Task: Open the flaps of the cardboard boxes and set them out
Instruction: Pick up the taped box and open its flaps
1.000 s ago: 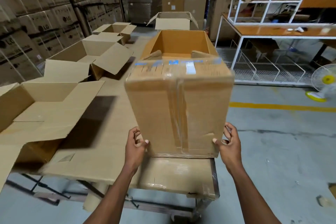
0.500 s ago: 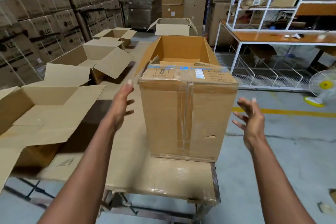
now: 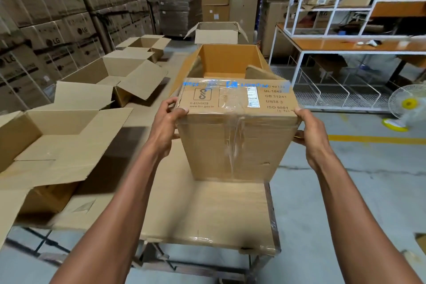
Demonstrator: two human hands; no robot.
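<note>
bare forearms, no sleeves visible

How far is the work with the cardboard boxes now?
Done: several brown cardboard boxes stand on the left with flaps spread. In hand: the left hand and right hand grip the top corners of a taped brown cardboard box. Left: its flaps are closed.

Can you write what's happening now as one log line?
left hand: grip on box top corner | right hand: same | taped box: closed, on table
</note>
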